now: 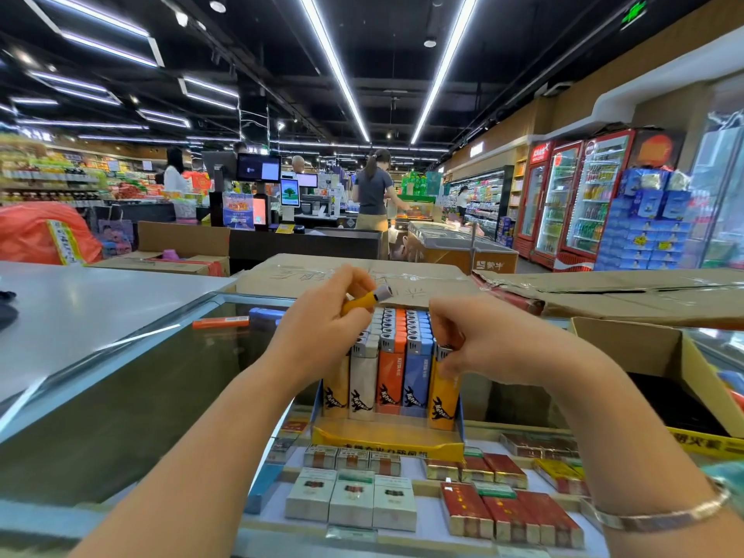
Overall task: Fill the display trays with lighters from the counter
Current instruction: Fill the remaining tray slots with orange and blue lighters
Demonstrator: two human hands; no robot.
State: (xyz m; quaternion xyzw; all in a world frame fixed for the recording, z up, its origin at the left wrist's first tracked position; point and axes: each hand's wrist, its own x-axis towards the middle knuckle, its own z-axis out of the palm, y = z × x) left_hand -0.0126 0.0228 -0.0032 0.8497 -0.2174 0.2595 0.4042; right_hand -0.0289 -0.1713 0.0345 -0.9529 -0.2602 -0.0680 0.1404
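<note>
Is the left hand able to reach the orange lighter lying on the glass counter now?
Probably not yet: the left hand already holds a yellow lighter. The orange lighter lies uncovered.

This is a supermarket, seen from behind a glass tobacco counter (133, 356). Cigarette packs (354, 501) lie in rows under the glass, and a display tray (388, 441) of upright lighters (392, 368) stands on top. Beyond are checkout desks with screens (258, 167), stocked grocery shelves (52, 171) on the left, red drinks fridges (579, 199) on the right and a chest freezer (463, 245). Cardboard boxes (604, 294) sit around the counter, long strip lights (334, 66) run across the dark ceiling, and several people stand near the tills
</note>
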